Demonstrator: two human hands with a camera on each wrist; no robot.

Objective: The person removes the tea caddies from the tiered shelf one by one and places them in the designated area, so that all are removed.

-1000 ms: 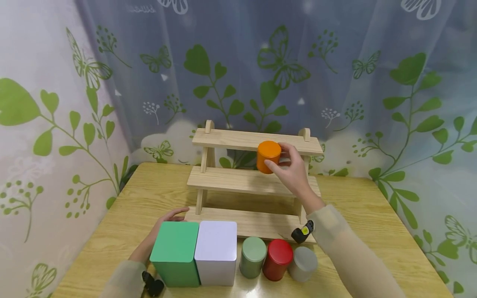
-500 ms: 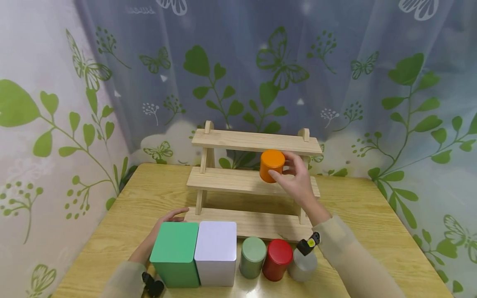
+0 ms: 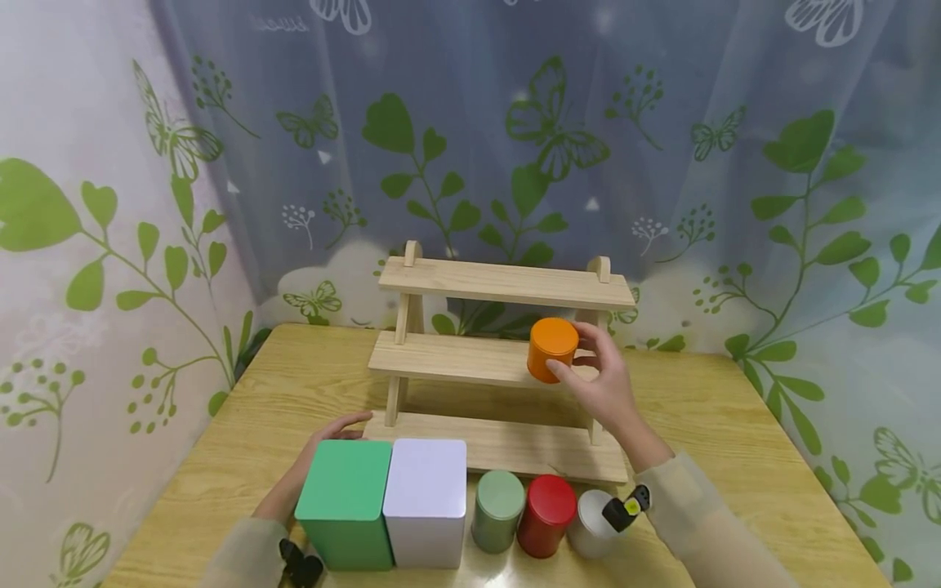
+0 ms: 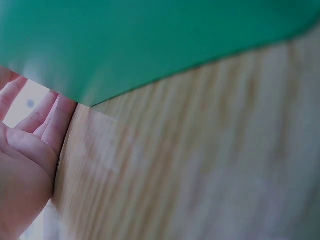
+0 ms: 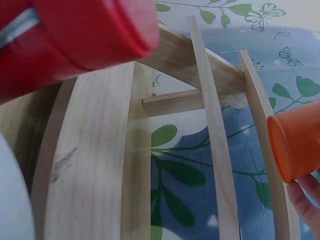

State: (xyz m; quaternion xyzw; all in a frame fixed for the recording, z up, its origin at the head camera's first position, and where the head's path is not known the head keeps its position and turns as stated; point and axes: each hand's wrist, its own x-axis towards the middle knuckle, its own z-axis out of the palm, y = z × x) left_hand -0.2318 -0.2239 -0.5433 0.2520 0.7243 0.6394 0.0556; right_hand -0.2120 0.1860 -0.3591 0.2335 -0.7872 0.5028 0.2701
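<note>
In the head view my right hand [image 3: 601, 379] pinches an orange cylindrical canister [image 3: 553, 349] between thumb and fingers. The canister overlaps the right part of the middle shelf of a three-tier wooden stand [image 3: 448, 356]. The right wrist view has the same orange canister [image 5: 297, 140] at its right edge, fingertips [image 5: 302, 200] on its lower side. My left hand [image 3: 340, 426] lies at the left end of the bottom shelf, partly hidden behind a green box [image 3: 347, 482]. Its fingers look relaxed and hold nothing in the left wrist view, near the green box's [image 4: 150, 45] corner.
A white box [image 3: 426, 482] stands against the green one. To its right, in a row before the stand, are a pale green canister [image 3: 498, 510], a red canister [image 3: 547, 514] and a grey canister [image 3: 590, 531]. A patterned curtain [image 3: 470, 163] hangs behind the wooden table [image 3: 684, 408].
My right hand has carried the orange canister down and a little to the right, from in front of the top shelf to the middle shelf. My left hand has stayed put.
</note>
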